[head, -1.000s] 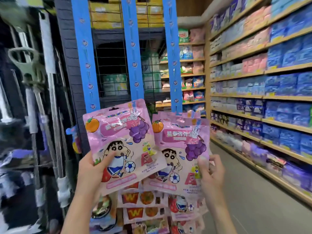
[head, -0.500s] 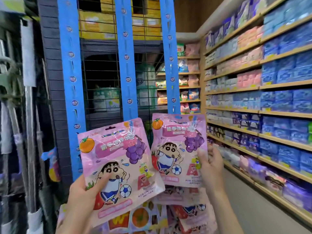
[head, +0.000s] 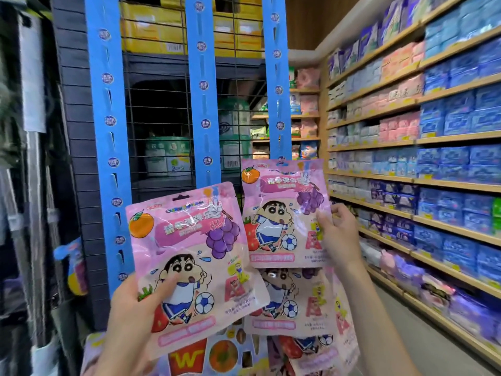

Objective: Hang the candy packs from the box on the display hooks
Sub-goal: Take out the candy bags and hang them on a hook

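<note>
My left hand (head: 132,308) grips a pink candy pack (head: 195,261) by its lower left corner, tilted a little, in front of the middle blue hook strip (head: 203,104). My right hand (head: 340,234) pinches the right edge of a second pink candy pack (head: 279,213), held upright against the right blue hook strip (head: 276,77). Its top edge sits at the strip; whether it is on a hook I cannot tell. More of the same packs (head: 287,302) hang below it on that strip. The box is not in view.
A third blue hook strip (head: 108,118) hangs at the left. Behind the strips is a dark wire rack (head: 162,104) with yellow cartons on top. Other snack packs (head: 206,356) hang low on the middle strip. Shelves of blue and pink packages (head: 433,131) line the right aisle.
Both packs have risen. My right hand has lifted its pack higher up the right strip, clear of the packs hanging below. The camera has tilted upward.
</note>
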Demonstrator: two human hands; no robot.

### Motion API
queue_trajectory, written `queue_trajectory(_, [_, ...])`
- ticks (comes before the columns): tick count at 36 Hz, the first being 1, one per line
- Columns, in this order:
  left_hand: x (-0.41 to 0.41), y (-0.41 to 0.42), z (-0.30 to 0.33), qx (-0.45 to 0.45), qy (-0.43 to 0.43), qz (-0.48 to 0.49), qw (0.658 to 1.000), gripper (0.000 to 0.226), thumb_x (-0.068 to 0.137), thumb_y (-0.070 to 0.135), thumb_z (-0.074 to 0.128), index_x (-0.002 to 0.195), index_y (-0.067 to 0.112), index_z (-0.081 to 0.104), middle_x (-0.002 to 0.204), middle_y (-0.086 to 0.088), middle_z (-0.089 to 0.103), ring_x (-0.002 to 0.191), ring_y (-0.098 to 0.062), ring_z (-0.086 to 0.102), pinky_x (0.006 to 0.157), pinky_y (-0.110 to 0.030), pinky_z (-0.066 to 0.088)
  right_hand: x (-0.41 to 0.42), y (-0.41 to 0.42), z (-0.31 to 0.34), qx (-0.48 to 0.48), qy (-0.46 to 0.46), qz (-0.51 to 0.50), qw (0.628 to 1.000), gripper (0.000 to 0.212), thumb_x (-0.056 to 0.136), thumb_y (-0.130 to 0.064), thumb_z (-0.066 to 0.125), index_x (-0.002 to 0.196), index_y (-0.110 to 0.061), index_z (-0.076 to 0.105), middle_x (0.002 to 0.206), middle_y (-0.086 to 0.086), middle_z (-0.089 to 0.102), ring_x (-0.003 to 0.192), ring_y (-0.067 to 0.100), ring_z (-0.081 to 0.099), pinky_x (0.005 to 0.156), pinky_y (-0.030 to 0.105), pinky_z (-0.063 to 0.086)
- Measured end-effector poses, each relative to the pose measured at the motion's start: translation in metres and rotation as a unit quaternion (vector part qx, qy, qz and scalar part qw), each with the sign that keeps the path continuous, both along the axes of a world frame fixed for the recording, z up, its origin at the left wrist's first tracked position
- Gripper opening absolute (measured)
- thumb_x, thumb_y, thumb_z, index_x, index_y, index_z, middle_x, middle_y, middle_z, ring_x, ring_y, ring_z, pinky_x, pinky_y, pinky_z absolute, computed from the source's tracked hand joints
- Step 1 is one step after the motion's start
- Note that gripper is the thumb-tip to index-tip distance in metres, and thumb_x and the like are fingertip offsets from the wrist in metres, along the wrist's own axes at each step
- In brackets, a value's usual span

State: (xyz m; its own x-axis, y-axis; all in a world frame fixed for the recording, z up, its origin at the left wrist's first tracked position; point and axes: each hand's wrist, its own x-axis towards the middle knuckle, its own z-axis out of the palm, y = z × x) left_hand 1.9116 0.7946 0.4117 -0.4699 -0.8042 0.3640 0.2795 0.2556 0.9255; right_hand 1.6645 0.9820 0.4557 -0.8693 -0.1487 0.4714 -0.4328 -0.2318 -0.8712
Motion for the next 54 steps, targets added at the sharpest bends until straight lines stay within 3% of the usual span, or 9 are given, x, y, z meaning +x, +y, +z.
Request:
queue_trajectory(5, [0.004, 0.004, -0.004, 0.026, 0.013, -0.015, 0.999, 0.029, 0.081, 0.018, 0.072, 0.109, 0.010, 0.070, 0.090, -0.010, 0.078, 0.079, -0.031, 0.076, 0.081, -0.051, 0.058, 0.000, 0.003, -0.007, 0.010, -0.028, 0.012, 0.999, 0.012, 0.103, -0.021, 0.053, 0.094, -0.013, 0.052, 0.087, 0.010, 0.072, 0.065, 0.019, 0.073, 0.052, 0.034, 0.058])
queue_trajectory(14, [0.005, 0.009, -0.004, 0.036, 0.014, -0.023, 0.999, 0.027, 0.084, 0.017, 0.070, 0.110, 0.010, 0.069, 0.088, -0.010, 0.078, 0.076, -0.030, 0.076, 0.062, -0.038, 0.062, -0.007, 0.008, -0.022, 0.055, -0.029, -0.012, 0.998, 0.012, 0.100, -0.019, 0.057, 0.095, -0.008, 0.055, 0.093, 0.015, 0.073, 0.082, 0.038, 0.072, 0.075, 0.062, 0.057])
queue_trajectory(22, [-0.003, 0.013, -0.008, 0.075, 0.033, -0.050, 0.995, 0.028, 0.082, 0.018, 0.071, 0.109, 0.010, 0.068, 0.092, -0.015, 0.077, 0.083, -0.038, 0.075, 0.081, -0.051, 0.057, -0.011, 0.010, -0.054, 0.044, -0.033, -0.031, 0.998, 0.006, 0.098, -0.020, 0.060, 0.096, -0.016, 0.058, 0.088, 0.009, 0.075, 0.067, 0.023, 0.072, 0.052, 0.034, 0.053])
queue_trajectory(26, [-0.013, 0.021, -0.004, 0.075, 0.033, -0.065, 0.995, 0.038, 0.074, 0.022, 0.073, 0.110, 0.010, 0.067, 0.092, -0.016, 0.077, 0.081, -0.036, 0.075, 0.081, -0.053, 0.057, -0.009, 0.007, -0.063, 0.008, -0.036, -0.139, 0.990, 0.036, 0.080, -0.015, 0.081, 0.104, -0.025, 0.056, 0.099, -0.005, 0.069, 0.091, 0.016, 0.069, 0.083, 0.043, 0.058])
queue_trajectory(29, [-0.021, 0.029, 0.002, 0.070, 0.036, -0.085, 0.993, 0.035, 0.079, 0.019, 0.072, 0.113, 0.011, 0.065, 0.094, -0.015, 0.077, 0.083, -0.036, 0.075, 0.079, -0.053, 0.058, 0.005, 0.009, -0.065, -0.017, 0.040, -0.190, 0.981, 0.022, 0.084, -0.025, 0.077, 0.098, -0.029, 0.061, 0.098, -0.009, 0.067, 0.093, 0.012, 0.065, 0.086, 0.042, 0.057])
queue_trajectory(32, [-0.031, 0.038, 0.009, 0.060, 0.045, -0.114, 0.991, 0.034, 0.081, 0.017, 0.071, 0.114, 0.010, 0.066, 0.097, -0.015, 0.077, 0.086, -0.035, 0.075, 0.080, -0.053, 0.059, 0.024, 0.010, -0.059, -0.041, 0.099, -0.137, 0.985, 0.006, 0.093, -0.029, 0.067, 0.091, -0.024, 0.070, 0.083, -0.007, 0.071, 0.081, 0.011, 0.067, 0.077, 0.039, 0.058])
queue_trajectory(38, [-0.059, 0.053, 0.022, 0.028, 0.026, -0.145, 0.989, 0.027, 0.086, 0.015, 0.069, 0.112, 0.010, 0.066, 0.099, -0.014, 0.077, 0.090, -0.034, 0.075, 0.082, -0.055, 0.058, 0.046, 0.016, -0.044, -0.007, 0.081, 0.066, 0.994, 0.031, 0.088, -0.046, 0.060, 0.091, -0.019, 0.074, 0.080, -0.007, 0.075, 0.076, 0.006, 0.071, 0.068, 0.012, 0.048])
queue_trajectory(43, [-0.078, 0.056, 0.036, -0.010, -0.003, -0.148, 0.989, 0.024, 0.084, 0.019, 0.073, 0.106, 0.012, 0.067, 0.093, -0.010, 0.078, 0.085, -0.030, 0.076, 0.078, -0.052, 0.060, 0.040, 0.030, -0.041, -0.020, 0.031, 0.183, 0.982, 0.018, 0.087, -0.028, 0.069, 0.100, -0.018, 0.078, 0.100, 0.003, 0.078, 0.095, 0.025, 0.074, 0.085, 0.044, 0.057])
queue_trajectory(54, [-0.108, 0.047, 0.068, -0.091, -0.038, -0.172, 0.980, 0.019, 0.093, 0.014, 0.068, 0.111, 0.019, 0.063, 0.095, -0.001, 0.077, 0.084, -0.021, 0.074, 0.083, -0.042, 0.059, 0.013, 0.013, -0.021, -0.095, 0.006, 0.052, 0.994, 0.009, 0.092, -0.018, 0.069, 0.096, -0.015, 0.077, 0.092, 0.004, 0.079, 0.091, 0.026, 0.075, 0.083, 0.041, 0.059])
